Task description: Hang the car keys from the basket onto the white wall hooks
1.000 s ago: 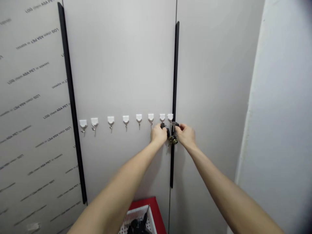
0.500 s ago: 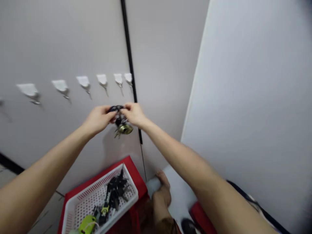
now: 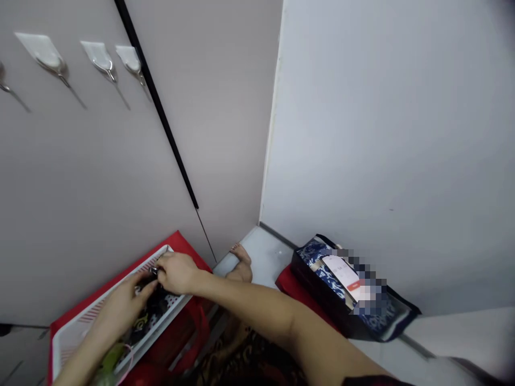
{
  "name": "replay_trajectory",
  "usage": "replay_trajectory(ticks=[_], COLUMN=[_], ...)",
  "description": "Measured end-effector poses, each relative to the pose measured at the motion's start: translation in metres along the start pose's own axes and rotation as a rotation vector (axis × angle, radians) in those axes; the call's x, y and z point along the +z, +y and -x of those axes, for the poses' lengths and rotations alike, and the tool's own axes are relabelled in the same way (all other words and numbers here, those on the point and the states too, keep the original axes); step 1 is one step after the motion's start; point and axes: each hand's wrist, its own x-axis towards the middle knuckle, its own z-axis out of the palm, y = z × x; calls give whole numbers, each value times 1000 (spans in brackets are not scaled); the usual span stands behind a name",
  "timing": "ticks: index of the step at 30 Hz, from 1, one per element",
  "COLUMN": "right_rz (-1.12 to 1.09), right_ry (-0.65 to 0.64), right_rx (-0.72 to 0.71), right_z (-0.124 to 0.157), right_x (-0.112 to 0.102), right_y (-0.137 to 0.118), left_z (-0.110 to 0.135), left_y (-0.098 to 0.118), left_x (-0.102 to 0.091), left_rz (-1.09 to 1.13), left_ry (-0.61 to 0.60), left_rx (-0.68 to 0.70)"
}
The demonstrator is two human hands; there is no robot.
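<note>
Fingers of the right hand [image 3: 164, 269] are pinched together on a small silver metal fitting [image 3: 153, 271], while fingers of the left hand [image 3: 141, 288] lie against a dark bundle [image 3: 152, 289] just below it. I cannot tell whether they grip it.

The fitting is shiny and very small, and the dark bundle is knobbly and black. Both are largely hidden by the right hand [image 3: 179, 273] and the left hand [image 3: 120, 305], so I can make out little more.

Location: both sit over a white perforated plastic basket [image 3: 80, 313], inside its rim, above a heap of black parts [image 3: 155, 311] and near a green object [image 3: 108, 359]. I cannot tell if they touch the heap. The basket rests on a red board [image 3: 179, 241].

Difference from the frame half a second earlier: the hands held a black loop with a brass lump in the air, just below the white wall hooks [image 3: 42, 51]. They are now well below those hooks, down at the basket. The view has swung down and right, and a blue patterned bag [image 3: 317, 257] on red cloth [image 3: 289, 284] has come into sight — beside a bare foot [image 3: 241, 257].
</note>
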Motion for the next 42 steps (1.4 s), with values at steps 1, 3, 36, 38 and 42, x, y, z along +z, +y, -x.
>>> replay_trajectory(ticks=[1,3,36,38,42], right_rz=[38,90,-288,-445,-880], right_ry=[13,20,32,-26,-228], right_rx=[-38,-87,-39,20,160], right_z=[4,10,9,-1,-41], right_x=[2,6,14,8,-22], right_y=[-1,-1,-6,-8,-31], left_z=[5,15,67,58,26], left_y=[-1,-2,-11,-15,-21], left_x=[7,21,42,29,-32], left_rz=[-33,-109,-33,125,687], left_ry=[-27,-32,119,92,189], left_rx=[43,118,26,-14,-131])
